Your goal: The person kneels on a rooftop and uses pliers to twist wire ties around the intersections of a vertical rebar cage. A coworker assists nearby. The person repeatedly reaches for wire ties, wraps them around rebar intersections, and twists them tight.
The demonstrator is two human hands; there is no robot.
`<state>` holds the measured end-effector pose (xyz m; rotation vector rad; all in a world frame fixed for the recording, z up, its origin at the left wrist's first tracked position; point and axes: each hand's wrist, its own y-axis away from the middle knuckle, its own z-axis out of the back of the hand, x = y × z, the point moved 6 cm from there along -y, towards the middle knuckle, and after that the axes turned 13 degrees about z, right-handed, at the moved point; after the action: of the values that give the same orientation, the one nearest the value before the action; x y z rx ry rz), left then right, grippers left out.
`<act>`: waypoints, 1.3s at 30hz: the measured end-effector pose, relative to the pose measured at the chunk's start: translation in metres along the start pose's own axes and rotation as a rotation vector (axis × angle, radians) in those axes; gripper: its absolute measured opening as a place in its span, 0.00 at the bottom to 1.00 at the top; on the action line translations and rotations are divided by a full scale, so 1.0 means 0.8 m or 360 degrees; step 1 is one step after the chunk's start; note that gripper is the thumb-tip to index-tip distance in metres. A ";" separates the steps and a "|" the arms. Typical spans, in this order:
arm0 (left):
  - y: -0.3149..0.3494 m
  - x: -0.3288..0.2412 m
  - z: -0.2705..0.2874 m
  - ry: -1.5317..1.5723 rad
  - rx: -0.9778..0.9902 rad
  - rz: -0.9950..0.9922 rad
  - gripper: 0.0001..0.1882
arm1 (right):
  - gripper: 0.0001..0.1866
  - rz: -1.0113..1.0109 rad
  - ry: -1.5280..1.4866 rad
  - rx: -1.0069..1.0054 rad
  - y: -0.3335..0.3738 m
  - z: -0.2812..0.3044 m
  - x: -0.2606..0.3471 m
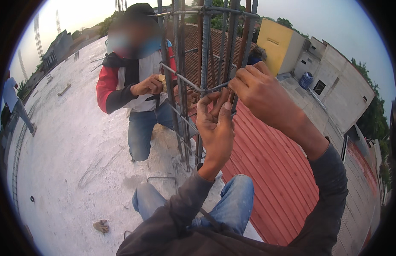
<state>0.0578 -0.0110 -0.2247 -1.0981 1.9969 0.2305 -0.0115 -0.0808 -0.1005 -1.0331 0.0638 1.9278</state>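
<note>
An upright cage of steel reinforcing bars (205, 51) stands in front of me, ringed by thin square stirrups (181, 76). At a stirrup corner my left hand (217, 128) is raised palm up, its fingers curled in against the bars and the thumb pointing upward. My right hand (264, 94) comes from the right, back of the hand toward me, with its fingertips pinched beside a bar at the same stirrup. Whatever lies between the fingers of either hand is too small or hidden to make out. Across the cage, a co-worker's hand (149, 85) is closed near the bars.
The co-worker (140, 72) kneels on the pale concrete slab (74, 128). A bent steel stirrup (161, 178) and a crumpled glove-like thing (101, 226) lie on it. Red corrugated roofing (270, 170) drops away at the right. Another person (16, 100) walks at far left.
</note>
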 end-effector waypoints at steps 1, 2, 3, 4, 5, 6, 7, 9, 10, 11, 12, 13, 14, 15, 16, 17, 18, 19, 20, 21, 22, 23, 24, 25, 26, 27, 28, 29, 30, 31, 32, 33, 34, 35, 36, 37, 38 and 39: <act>0.002 0.000 0.000 0.0055 -0.0002 0.0017 0.19 | 0.08 0.0027 -0.0016 0.0026 0.002 -0.004 -0.008; 0.006 0.000 0.000 0.0106 -0.0002 0.0019 0.20 | 0.09 0.0089 -0.0018 -0.0026 0.004 -0.004 -0.018; 0.009 0.000 0.000 0.0145 0.0001 0.0029 0.21 | 0.09 0.0137 -0.0011 -0.0062 0.006 -0.006 -0.026; 0.010 0.002 0.002 0.0224 0.0023 0.0102 0.22 | 0.10 0.0192 -0.0006 -0.0091 0.008 -0.010 -0.032; 0.011 0.003 0.005 0.0293 0.0045 0.0179 0.22 | 0.10 0.0237 0.0010 -0.0106 0.010 -0.015 -0.039; 0.011 0.001 0.008 0.0340 0.0082 0.0226 0.22 | 0.11 0.0285 0.0026 -0.0123 0.011 -0.021 -0.043; 0.010 -0.001 0.011 0.0388 0.0117 0.0274 0.22 | 0.11 0.0280 -0.0014 -0.0158 0.012 -0.026 -0.049; 0.007 -0.009 0.015 0.0438 0.0213 0.0319 0.21 | 0.11 0.0271 -0.0093 -0.0226 0.016 -0.035 -0.054; 0.005 -0.012 0.016 0.0514 0.0262 0.0360 0.22 | 0.11 0.0215 -0.0158 -0.0271 0.018 -0.038 -0.055; 0.004 -0.015 0.016 0.0589 0.0309 0.0407 0.22 | 0.11 0.0154 -0.0222 -0.0309 0.020 -0.042 -0.054; 0.003 -0.017 0.015 0.0664 0.0357 0.0455 0.22 | 0.11 0.0087 -0.0283 -0.0359 0.024 -0.044 -0.051; 0.002 -0.020 0.013 0.0678 0.0368 0.0475 0.23 | 0.11 -0.0003 -0.0328 -0.0422 0.026 -0.046 -0.048; 0.003 -0.023 0.010 0.0693 0.0380 0.0494 0.23 | 0.11 -0.0096 -0.0371 -0.0495 0.028 -0.049 -0.041; 0.003 -0.024 0.006 0.0708 0.0375 0.0514 0.24 | 0.11 -0.0186 -0.0410 -0.0579 0.031 -0.049 -0.036; 0.003 -0.028 0.001 0.0666 0.0386 0.0477 0.24 | 0.11 -0.0270 -0.0469 -0.0592 0.034 -0.053 -0.031; 0.003 -0.030 -0.005 0.0623 0.0380 0.0440 0.24 | 0.11 -0.0350 -0.0525 -0.0615 0.037 -0.055 -0.026; 0.003 -0.033 -0.012 0.0582 0.0380 0.0393 0.25 | 0.11 -0.0432 -0.0581 -0.0640 0.041 -0.056 -0.024; 0.004 -0.034 -0.019 0.0462 0.0377 0.0360 0.26 | 0.11 -0.0462 -0.0608 -0.0638 0.043 -0.057 -0.020; 0.004 -0.037 -0.027 0.0347 0.0381 0.0312 0.27 | 0.11 -0.0491 -0.0634 -0.0638 0.045 -0.057 -0.019; 0.005 -0.038 -0.031 0.0202 0.0367 0.0302 0.27 | 0.11 -0.0507 -0.0662 -0.0656 0.045 -0.057 -0.018; 0.009 -0.044 -0.035 0.0047 0.0432 0.0199 0.28 | 0.10 -0.0534 -0.0609 -0.0660 0.044 -0.058 -0.018; 0.014 -0.047 -0.037 -0.0140 0.0475 0.0141 0.28 | 0.09 -0.0554 -0.0563 -0.0681 0.043 -0.057 -0.019; 0.022 -0.048 -0.038 -0.0325 0.0515 0.0085 0.29 | 0.08 -0.0574 -0.0520 -0.0699 0.042 -0.057 -0.018; 0.029 -0.049 -0.033 -0.0296 0.0491 0.0029 0.30 | 0.07 -0.0592 -0.0526 -0.0732 0.040 -0.057 -0.017; 0.038 -0.046 -0.031 -0.0265 0.0468 -0.0031 0.31 | 0.06 -0.0608 -0.0528 -0.0767 0.038 -0.058 -0.015; 0.047 -0.044 -0.025 -0.0236 0.0447 -0.0090 0.32 | 0.06 -0.0639 -0.0533 -0.0805 0.037 -0.059 -0.014; 0.055 -0.046 -0.014 -0.0337 0.0424 -0.0207 0.32 | 0.06 -0.0812 -0.0752 -0.0813 0.040 -0.066 -0.016; 0.061 -0.051 0.002 -0.0438 0.0396 -0.0321 0.31 | 0.07 -0.0997 -0.0978 -0.0815 0.045 -0.075 -0.015; 0.063 -0.055 0.017 -0.0543 0.0377 -0.0436 0.31 | 0.08 -0.1148 -0.1202 -0.0834 0.049 -0.083 -0.014; 0.059 -0.055 0.040 -0.0539 0.0287 -0.0380 0.30 | 0.10 -0.1311 -0.1491 -0.0910 0.052 -0.093 -0.013; 0.057 -0.056 0.064 -0.0536 0.0195 -0.0320 0.28 | 0.11 -0.1434 -0.1789 -0.0999 0.052 -0.103 -0.012; 0.056 -0.056 0.089 -0.0531 0.0093 -0.0253 0.27 | 0.13 -0.1652 -0.2061 -0.1059 0.056 -0.116 -0.011; 0.054 -0.058 0.115 -0.0545 0.0019 -0.0200 0.25 | 0.13 -0.1662 -0.2301 -0.1179 0.053 -0.121 -0.005; 0.049 -0.059 0.141 -0.0560 -0.0064 -0.0138 0.24 | 0.13 -0.1775 -0.2513 -0.1274 0.054 -0.128 -0.003; 0.047 -0.059 0.168 -0.0579 -0.0163 -0.0064 0.23 | 0.14 -0.2064 -0.2681 -0.1329 0.061 -0.139 0.004; 0.047 -0.059 0.193 -0.0603 -0.0227 -0.0052 0.22 | 0.14 -0.1925 -0.2656 -0.1346 0.059 -0.134 0.008; 0.046 -0.057 0.219 -0.0642 -0.0315 -0.0008 0.22 | 0.15 -0.2013 -0.2554 -0.1317 0.067 -0.133 0.013; 0.049 -0.058 0.245 -0.0666 -0.0349 -0.0040 0.21 | 0.15 -0.2033 -0.2294 -0.1385 0.079 -0.125 0.017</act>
<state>0.1537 0.1404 -0.3245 -1.1037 1.6092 0.6255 0.0020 -0.1498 -0.1961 0.1942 -1.8391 0.9705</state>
